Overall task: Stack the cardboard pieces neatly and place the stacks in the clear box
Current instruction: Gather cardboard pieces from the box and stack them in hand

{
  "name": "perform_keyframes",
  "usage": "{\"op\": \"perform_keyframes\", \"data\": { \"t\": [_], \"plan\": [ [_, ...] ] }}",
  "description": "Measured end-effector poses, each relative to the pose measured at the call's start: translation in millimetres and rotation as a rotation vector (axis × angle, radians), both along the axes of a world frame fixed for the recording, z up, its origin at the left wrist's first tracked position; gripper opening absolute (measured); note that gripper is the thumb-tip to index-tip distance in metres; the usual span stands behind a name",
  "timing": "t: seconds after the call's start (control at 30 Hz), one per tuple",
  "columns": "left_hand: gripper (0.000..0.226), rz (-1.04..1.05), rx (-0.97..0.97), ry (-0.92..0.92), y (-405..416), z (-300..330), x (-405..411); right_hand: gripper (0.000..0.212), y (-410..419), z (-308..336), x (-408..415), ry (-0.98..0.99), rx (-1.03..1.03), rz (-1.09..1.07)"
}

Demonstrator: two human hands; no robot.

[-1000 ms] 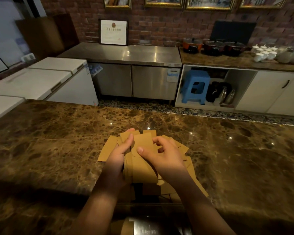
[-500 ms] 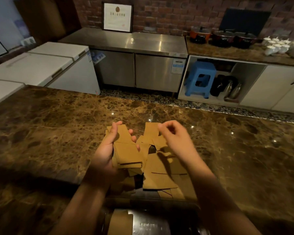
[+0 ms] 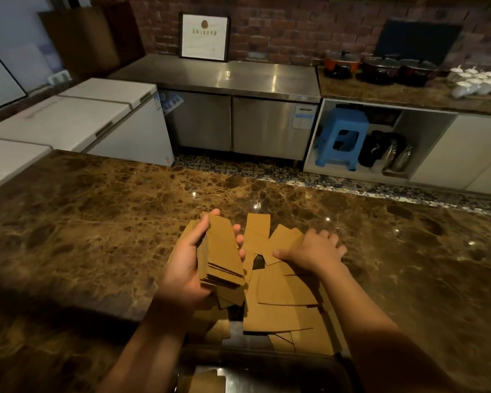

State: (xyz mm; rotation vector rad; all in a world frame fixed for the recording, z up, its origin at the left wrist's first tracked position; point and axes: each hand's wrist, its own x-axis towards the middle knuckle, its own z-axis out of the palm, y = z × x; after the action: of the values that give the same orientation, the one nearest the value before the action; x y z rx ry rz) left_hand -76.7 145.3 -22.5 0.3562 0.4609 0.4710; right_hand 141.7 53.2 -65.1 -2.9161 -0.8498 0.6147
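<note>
One stack of flat brown cardboard pieces is gripped by the left hand, above loose pieces on the marble table; right hand is spread flat on these.

The counter is dark brown marble, veined in gold and tan with small white glints. The cardboard pieces are plain mustard-tan, and the stack shows darker brown lines along its layered edges. The back wall is red-brown brick. The freezers are white, the steel cabinet grey with a white-and-blue label. The stool is light blue. The floor tiles carry a blue-and-white floral pattern. The certificate is white in a dark frame. One pot is orange, the others dark. The cups are white.
</note>
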Motion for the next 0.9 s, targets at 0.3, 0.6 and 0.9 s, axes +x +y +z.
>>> {"op": "perform_keyframes", "data": {
  "t": [0.3, 0.6, 0.9],
  "plan": [
    [0.048, 0.084, 0.009, 0.058, 0.7, -2.9, 5.4, 0.036, -6.3, 0.6, 10.7, 0.126, 0.559, -0.043],
    [0.041, 0.135, 0.079, 0.082, -1.6, 7.1, 6.4, 0.024, -34.6, 56.3, 2.5, 0.484, 1.172, -0.31],
    [0.053, 0.137, 0.243, -0.075, -17.5, 25.1, 8.3, 0.023, -58.1, 94.3, -60.0, 1.07, 1.22, -0.302]
  ]
}}
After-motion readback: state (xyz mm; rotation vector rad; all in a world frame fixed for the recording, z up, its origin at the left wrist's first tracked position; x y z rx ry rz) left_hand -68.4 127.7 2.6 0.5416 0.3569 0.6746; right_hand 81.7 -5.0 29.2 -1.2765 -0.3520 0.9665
